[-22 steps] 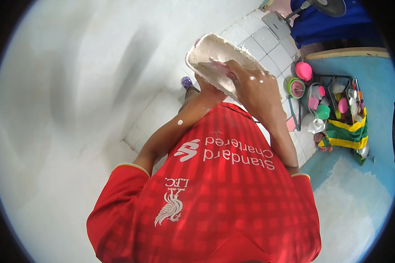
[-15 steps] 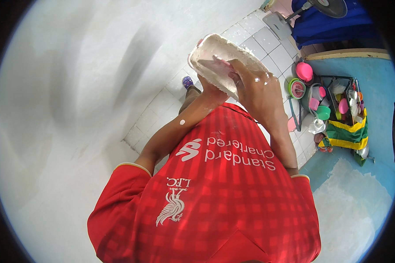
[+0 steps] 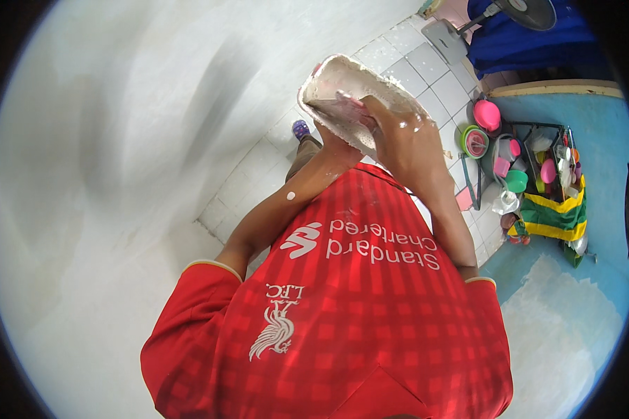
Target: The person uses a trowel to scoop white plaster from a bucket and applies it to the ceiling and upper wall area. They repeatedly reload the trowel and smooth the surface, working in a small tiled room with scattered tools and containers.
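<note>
A shallow tub (image 3: pixel 351 72) coated with white plaster is held up in front of my red shirt. My left hand (image 3: pixel 339 146) grips it from below at its near side; most of those fingers are hidden behind the tub. My right hand (image 3: pixel 407 143), spotted with wet white plaster, is closed around a flat scraper (image 3: pixel 341 112). The scraper's blade lies inside the tub, pointing left, its edge close to the left inner wall. My right palm hides most of the handle. A white blob sticks to my left forearm.
On the left rises a whitish plastered wall (image 3: pixel 119 174). White floor tiles (image 3: pixel 426 63) carry plaster splashes. To the right, colourful plastic basins (image 3: pixel 486 115) and a rack of kitchenware stand by a blue wall (image 3: pixel 601 140). A fan (image 3: pixel 528 10) is at the upper right.
The scraper has shifted slightly left and down within the tub, its blade now tilted nearer the left inner wall. My left hand and the tub stay almost where they were.
</note>
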A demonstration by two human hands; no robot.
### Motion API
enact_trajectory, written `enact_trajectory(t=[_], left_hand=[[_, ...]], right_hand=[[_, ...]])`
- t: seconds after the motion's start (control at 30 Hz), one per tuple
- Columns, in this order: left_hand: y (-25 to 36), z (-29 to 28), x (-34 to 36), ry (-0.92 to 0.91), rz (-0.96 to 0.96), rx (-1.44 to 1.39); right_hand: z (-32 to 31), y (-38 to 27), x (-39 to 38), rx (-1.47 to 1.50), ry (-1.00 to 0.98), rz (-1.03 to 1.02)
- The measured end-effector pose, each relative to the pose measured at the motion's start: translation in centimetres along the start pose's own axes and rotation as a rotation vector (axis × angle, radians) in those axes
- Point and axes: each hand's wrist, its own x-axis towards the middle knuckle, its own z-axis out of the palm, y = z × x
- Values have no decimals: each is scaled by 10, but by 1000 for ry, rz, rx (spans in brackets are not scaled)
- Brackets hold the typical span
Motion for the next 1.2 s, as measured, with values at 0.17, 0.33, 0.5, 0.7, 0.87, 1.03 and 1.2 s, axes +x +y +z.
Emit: enact_trajectory(t=[0.17,0.33,0.5,0.7,0.87,1.03,1.2], left_hand=[[31,31,-6,-114,-59,-389],[34,29,-4,-123,-74,-406],[28,24,-5,-134,-92,-524],[30,12,-7,-244,-99,-610],[14,-8,-6,-118,194,408],[27,-1,-3,-98,309,971],[23,5,7,-99,82,-45]], right_hand=[[-19,13,-5,-59,38,129],[-10,17,1,-132,44,50],[-8,13,-4,-104,-23,112],[2,9,-11,23,21,82],[9,6,-16,41,46,110],[6,-2,-9,245,19,188],[13,4,-5,301,75,128]])
